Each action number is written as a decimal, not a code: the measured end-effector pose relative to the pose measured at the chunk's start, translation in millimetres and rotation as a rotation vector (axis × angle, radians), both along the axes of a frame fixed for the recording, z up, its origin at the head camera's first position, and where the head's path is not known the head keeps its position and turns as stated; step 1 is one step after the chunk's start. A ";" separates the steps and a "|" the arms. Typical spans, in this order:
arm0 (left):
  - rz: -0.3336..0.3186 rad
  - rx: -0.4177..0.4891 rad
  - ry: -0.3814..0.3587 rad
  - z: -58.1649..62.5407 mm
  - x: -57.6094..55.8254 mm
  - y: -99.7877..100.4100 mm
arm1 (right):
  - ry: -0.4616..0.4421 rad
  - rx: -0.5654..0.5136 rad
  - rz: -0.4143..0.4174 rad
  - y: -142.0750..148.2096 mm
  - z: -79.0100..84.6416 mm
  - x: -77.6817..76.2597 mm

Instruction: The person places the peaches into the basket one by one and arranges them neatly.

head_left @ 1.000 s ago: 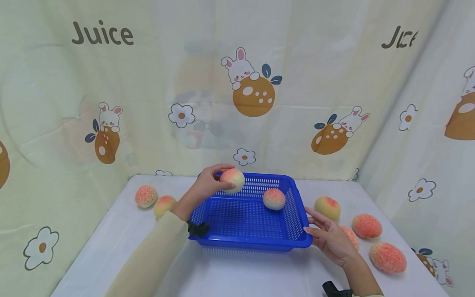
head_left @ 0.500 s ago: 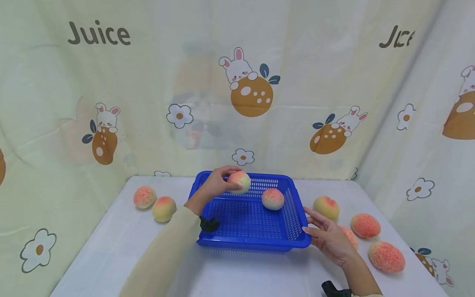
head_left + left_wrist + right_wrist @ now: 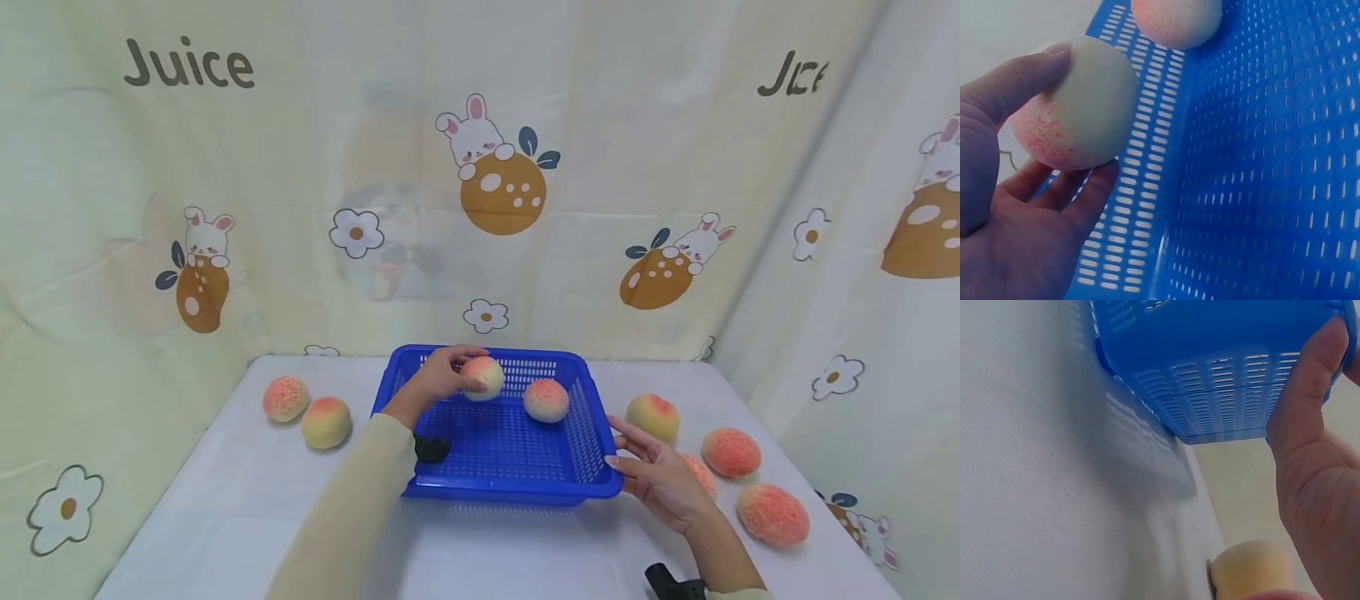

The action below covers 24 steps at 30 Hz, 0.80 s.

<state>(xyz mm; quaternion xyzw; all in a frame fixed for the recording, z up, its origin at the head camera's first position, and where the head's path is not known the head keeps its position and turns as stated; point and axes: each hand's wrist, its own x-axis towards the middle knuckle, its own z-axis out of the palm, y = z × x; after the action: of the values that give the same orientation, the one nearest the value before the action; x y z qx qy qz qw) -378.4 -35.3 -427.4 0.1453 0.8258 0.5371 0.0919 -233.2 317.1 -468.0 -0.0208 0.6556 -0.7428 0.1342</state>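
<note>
My left hand [image 3: 444, 377] grips a pale peach [image 3: 483, 379] with a pink blush, over the back left of a blue plastic basket [image 3: 517, 492]. In the left wrist view the thumb [image 3: 1035, 74] lies on one side of the peach [image 3: 1094, 106] and the fingers on the other, close beside the slotted basket wall [image 3: 1141, 187]. A second peach [image 3: 546, 401] rests inside the basket, toward the right. My right hand [image 3: 663, 479] pinches the basket's right rim; in the right wrist view its thumb [image 3: 1310, 381] lies along the outer side.
Two peaches, one speckled [image 3: 286, 398] and one yellowish [image 3: 326, 422], lie left of the basket on the white table [image 3: 247, 500]. Several more are on the right: a yellow one [image 3: 654, 417], two redder ones [image 3: 731, 452], [image 3: 773, 514], and one partly behind my right hand. A patterned curtain [image 3: 405, 150] hangs behind.
My left hand has carried its peach to the right and slightly lower, further over the basket. My right hand stays at the rim. The whole view has shifted slightly.
</note>
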 end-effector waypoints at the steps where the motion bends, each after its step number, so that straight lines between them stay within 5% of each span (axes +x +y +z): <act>1: 0.000 -0.012 -0.003 -1.0 -0.4 -0.1 | 0.003 0.002 0.003 -0.2 0.0 -0.5; 14: -0.024 -0.192 -0.004 -8.1 -0.8 5.8 | -0.008 -0.006 -0.002 -0.8 1.8 0.3; 24: -0.022 -0.229 -0.019 -13.2 -2.7 10.4 | -0.015 0.001 0.001 -3.0 3.6 -0.1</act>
<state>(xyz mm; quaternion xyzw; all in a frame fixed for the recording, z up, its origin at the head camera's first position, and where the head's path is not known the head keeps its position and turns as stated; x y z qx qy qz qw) -381.1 -24.9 -440.6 0.1380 0.8792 0.4396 0.1216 -233.3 314.1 -464.4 -0.0156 0.6548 -0.7427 0.1393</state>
